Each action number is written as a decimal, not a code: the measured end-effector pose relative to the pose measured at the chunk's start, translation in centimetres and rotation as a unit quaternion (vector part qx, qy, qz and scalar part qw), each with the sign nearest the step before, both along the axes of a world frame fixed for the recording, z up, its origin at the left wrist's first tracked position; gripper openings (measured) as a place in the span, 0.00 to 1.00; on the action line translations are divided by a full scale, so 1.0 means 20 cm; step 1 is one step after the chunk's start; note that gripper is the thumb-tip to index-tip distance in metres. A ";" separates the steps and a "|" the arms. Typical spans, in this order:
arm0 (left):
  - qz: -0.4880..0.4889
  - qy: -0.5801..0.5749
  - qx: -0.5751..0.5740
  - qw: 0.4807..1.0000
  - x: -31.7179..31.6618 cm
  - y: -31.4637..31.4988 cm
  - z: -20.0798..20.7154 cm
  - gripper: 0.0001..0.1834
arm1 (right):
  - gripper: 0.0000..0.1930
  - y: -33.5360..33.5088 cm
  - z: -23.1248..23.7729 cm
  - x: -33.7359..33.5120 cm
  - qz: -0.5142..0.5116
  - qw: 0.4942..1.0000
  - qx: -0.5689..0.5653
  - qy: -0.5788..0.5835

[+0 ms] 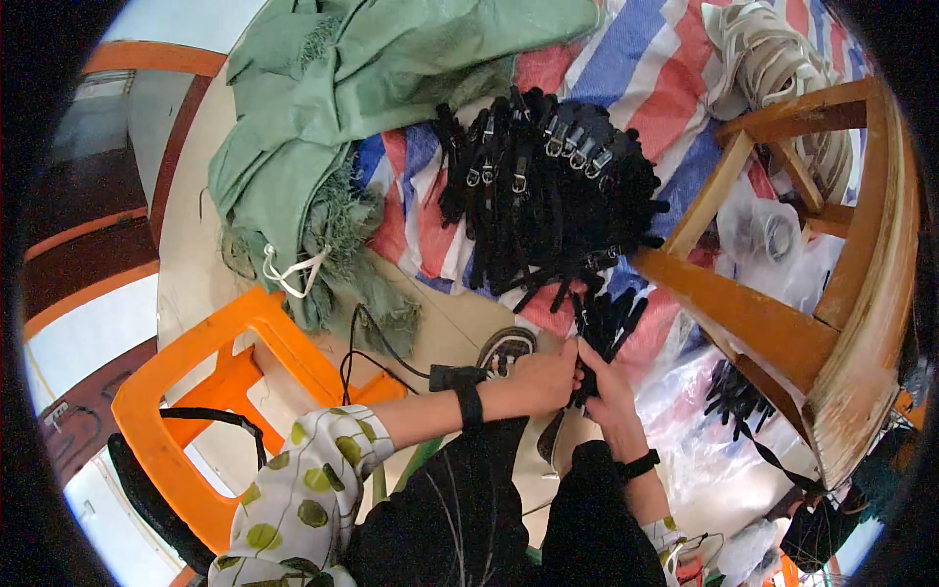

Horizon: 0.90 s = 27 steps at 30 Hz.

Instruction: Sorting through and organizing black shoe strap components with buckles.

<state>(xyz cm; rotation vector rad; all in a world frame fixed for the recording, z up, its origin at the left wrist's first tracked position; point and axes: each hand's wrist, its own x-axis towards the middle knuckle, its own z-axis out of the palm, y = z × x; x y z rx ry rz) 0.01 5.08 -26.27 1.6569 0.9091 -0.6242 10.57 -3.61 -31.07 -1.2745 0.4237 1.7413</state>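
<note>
The left grip [541, 380] is curled closed, its fingertips pinching the lower end of a small bundle of narrow black straps [614, 325]. The right grip [608, 389] closes around the same bundle from the other side, its thumb lying along it and meeting the left fingertips. The bundle's loose ends fan out just above both grips.

Beyond the grips lies a large heap of black straps with silver metal buckles [553, 210], spread on a red, white and blue striped woven sheet [636, 59]. Above and left of the left grip sags a green woven sack with frayed edges [293, 127]; nearer, to its left, stands a bright orange plastic stool [303, 349]. Right of the right grip is a worn brown wooden stool frame [738, 315] lying tilted, with a smaller bunch of black strips [738, 396] beside it. Farther off, past the frame, sits a coiled stack of off-white bands [763, 44].
</note>
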 end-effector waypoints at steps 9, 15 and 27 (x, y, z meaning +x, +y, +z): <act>-0.179 -0.342 0.480 0.788 0.05 0.37 -0.13 0.15 | 0.05 -0.06 0.13 0.06 -0.041 0.996 0.067 -0.032; -0.415 -0.250 0.538 0.690 0.15 0.56 -0.30 0.19 | 0.08 -0.03 0.15 0.01 -0.038 0.996 0.081 -0.016; -0.391 -0.227 0.568 0.688 0.11 0.64 -0.33 0.21 | 0.10 -0.10 0.13 0.03 0.007 0.996 0.076 -0.035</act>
